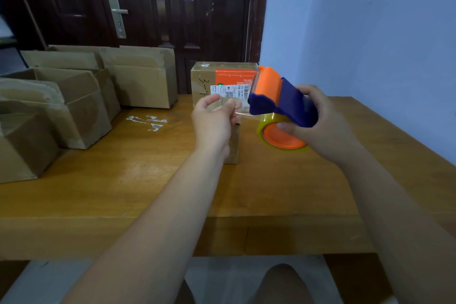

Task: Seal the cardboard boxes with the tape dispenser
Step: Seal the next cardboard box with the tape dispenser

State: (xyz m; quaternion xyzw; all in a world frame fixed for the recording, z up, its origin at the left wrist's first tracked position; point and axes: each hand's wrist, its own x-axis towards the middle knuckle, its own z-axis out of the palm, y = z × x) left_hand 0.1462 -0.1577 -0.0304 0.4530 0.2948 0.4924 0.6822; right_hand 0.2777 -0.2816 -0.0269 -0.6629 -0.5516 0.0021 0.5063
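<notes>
My right hand [318,121] grips a blue and orange tape dispenser [276,99] with a roll of clear yellowish tape [278,138], held in the air above the wooden table [148,180]. My left hand [214,121] pinches the free end of the clear tape [243,108] pulled out from the dispenser's left side. Behind and below my left hand sits a small cardboard box [233,145], mostly hidden by the hand. Farther back stands a larger taped box [222,76] with an orange panel and a white shipping label.
Several cardboard boxes and flattened cartons [81,96] crowd the table's left side. White tape scraps [148,122] lie on the tabletop. A dark door [160,7] stands behind the table, and a pale blue wall [370,32] runs along the right.
</notes>
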